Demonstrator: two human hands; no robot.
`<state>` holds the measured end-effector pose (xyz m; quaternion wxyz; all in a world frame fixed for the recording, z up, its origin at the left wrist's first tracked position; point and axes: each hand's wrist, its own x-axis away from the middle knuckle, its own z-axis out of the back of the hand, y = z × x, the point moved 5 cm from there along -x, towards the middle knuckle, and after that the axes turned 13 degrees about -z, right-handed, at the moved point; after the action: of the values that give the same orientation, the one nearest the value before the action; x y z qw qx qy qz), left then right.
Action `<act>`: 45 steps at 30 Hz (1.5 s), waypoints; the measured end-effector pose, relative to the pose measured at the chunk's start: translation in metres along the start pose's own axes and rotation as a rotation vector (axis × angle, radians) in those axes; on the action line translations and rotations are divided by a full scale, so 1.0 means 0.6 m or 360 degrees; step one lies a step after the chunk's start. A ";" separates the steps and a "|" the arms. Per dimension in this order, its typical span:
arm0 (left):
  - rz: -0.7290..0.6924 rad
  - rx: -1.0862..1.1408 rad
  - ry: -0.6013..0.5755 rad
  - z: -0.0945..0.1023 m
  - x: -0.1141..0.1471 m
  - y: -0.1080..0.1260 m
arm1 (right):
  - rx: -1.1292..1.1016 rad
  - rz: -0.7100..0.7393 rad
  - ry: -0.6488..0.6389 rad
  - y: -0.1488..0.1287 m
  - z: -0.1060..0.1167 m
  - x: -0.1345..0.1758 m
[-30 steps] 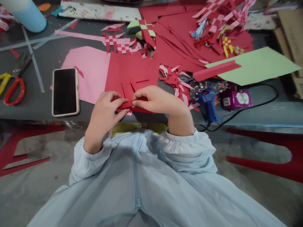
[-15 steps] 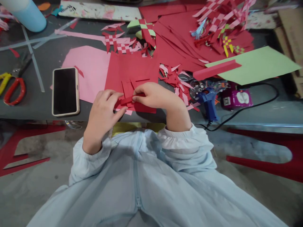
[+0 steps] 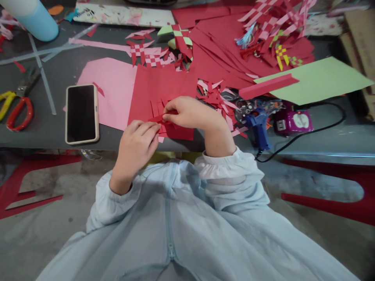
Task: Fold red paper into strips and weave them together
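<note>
Both my hands work over a red paper sheet (image 3: pixel 164 82) near the table's front edge. My right hand (image 3: pixel 187 112) pinches a folded red paper strip (image 3: pixel 156 118) between thumb and fingers. Below it, at the left, my left hand (image 3: pixel 137 141) has its fingers drawn together at the strips' lower left end, closed on them; its fingertips are partly hidden. Several more narrow red strips lie crossed under my hands, and a bit of pink paper (image 3: pixel 161 139) shows below them.
Left of the sheet lie pink paper (image 3: pixel 109 86), a phone (image 3: pixel 82 113) and scissors (image 3: pixel 20 103). On the right are paper scraps (image 3: pixel 215 95), a blue glue gun (image 3: pixel 259 127) with a black cord, a purple box (image 3: pixel 294 121) and green paper (image 3: pixel 316 84).
My left hand has moved right, and its thumb has closed in toward the fingers. My right hand has shifted slightly up, with the red strip still pinched.
</note>
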<state>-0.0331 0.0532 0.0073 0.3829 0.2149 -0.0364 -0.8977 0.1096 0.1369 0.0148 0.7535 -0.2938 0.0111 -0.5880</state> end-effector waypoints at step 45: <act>0.0108 -0.0393 -0.0013 -0.030 -0.009 0.020 | -0.0819 -0.0255 0.0238 0.041 -0.016 0.017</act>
<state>-0.0145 0.0501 -0.0043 0.4365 0.1609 0.0656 -0.8828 0.1306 0.1272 -0.0009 0.6024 -0.4313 0.1924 -0.6435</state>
